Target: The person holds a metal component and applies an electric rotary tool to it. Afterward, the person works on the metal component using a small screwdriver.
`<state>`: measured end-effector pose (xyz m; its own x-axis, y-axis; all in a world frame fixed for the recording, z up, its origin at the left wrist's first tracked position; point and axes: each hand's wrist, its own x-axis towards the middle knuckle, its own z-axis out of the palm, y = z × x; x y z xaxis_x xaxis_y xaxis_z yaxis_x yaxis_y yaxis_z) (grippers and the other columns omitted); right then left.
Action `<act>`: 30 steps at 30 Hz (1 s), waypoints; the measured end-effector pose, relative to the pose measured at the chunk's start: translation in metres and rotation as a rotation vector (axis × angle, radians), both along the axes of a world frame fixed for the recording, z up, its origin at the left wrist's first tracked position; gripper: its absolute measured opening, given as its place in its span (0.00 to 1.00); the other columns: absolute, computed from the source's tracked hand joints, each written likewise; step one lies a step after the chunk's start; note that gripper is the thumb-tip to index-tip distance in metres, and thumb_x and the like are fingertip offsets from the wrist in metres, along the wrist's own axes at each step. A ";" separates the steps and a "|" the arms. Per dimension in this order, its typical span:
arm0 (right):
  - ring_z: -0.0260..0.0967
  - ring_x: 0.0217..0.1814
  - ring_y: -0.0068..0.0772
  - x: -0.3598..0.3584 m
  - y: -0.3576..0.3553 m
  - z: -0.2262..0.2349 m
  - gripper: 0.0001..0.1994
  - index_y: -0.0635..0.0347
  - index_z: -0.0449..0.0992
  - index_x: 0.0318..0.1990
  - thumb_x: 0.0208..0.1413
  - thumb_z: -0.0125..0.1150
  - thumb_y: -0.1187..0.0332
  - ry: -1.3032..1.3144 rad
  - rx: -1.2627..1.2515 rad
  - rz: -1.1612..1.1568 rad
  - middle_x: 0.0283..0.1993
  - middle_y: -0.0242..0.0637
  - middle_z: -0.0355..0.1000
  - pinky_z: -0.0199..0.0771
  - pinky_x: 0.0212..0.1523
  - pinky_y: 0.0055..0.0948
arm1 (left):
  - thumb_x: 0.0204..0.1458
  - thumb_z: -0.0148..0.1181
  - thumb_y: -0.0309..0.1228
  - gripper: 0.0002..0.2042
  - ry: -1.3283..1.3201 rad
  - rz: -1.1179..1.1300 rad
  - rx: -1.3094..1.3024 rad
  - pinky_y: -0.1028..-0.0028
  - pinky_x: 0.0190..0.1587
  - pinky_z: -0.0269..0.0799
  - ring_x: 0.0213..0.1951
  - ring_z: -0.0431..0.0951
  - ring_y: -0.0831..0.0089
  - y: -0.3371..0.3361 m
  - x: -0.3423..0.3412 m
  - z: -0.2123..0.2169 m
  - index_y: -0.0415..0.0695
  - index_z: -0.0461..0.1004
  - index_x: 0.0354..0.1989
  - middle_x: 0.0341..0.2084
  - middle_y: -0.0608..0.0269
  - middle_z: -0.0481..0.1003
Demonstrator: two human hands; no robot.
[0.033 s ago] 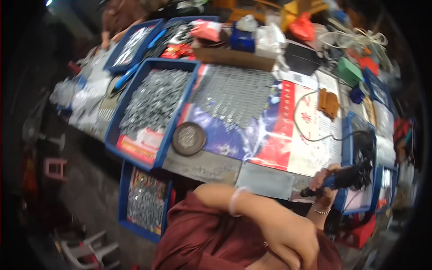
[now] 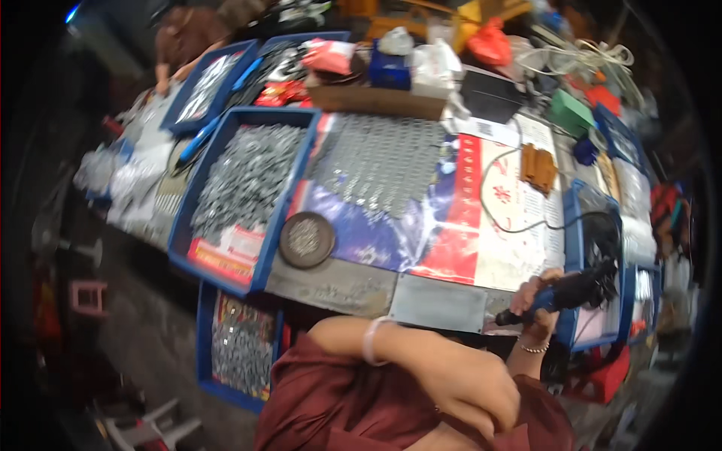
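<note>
**Inspector:** Head view. State the position of both hands.

**Assistant:** The right hand (image 2: 535,301) is at the near right edge of the desk (image 2: 436,302). Its grip is clamped round the blue handle of a power screwdriver (image 2: 568,292), whose black body points up and right over a blue bin (image 2: 571,225). A bead bracelet (image 2: 532,347) sits on that wrist. A black cord (image 2: 496,188) loops across the printed sheet (image 2: 481,218) toward the tool.

**Inspector:** And the left?

**Assistant:** The left hand (image 2: 462,387) is low in the frame, close to the camera, over the maroon garment (image 2: 338,406). A pale bangle (image 2: 372,340) is on the wrist. The fingers curl downward; I cannot tell whether the grip is closed or holds anything.

**Inspector:** Surroundings?

**Assistant:** A round dark dish (image 2: 306,240) of small metal parts lies on the desk, just beside a blue tray (image 2: 293,195) heaped with grey hardware. To the right of that tray, rows of small silver pieces (image 2: 380,161) lie spread on the sheet. A second blue tray (image 2: 204,331) of parts sits below the desk edge. Another person's arm (image 2: 188,45) shows at the far left end, by further trays.
</note>
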<state>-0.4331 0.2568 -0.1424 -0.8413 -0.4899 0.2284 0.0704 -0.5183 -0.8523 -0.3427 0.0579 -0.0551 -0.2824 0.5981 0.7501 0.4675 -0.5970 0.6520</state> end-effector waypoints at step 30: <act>0.67 0.24 0.28 -0.010 -0.020 0.008 0.30 0.63 0.58 0.52 0.48 0.72 0.65 0.086 -0.047 -0.089 0.25 0.37 0.67 0.71 0.26 0.27 | 0.54 0.54 0.26 0.15 -0.264 1.595 -1.101 0.53 0.37 0.74 0.38 0.77 0.43 -0.073 -0.092 -0.160 0.38 0.68 0.51 0.44 0.43 0.74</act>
<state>-0.4432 0.2368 -0.1345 -0.8572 -0.4015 0.3223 -0.0493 -0.5590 -0.8277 -0.4347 -0.0156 -0.2150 -0.9738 -0.1754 0.1449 -0.0767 0.8527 0.5167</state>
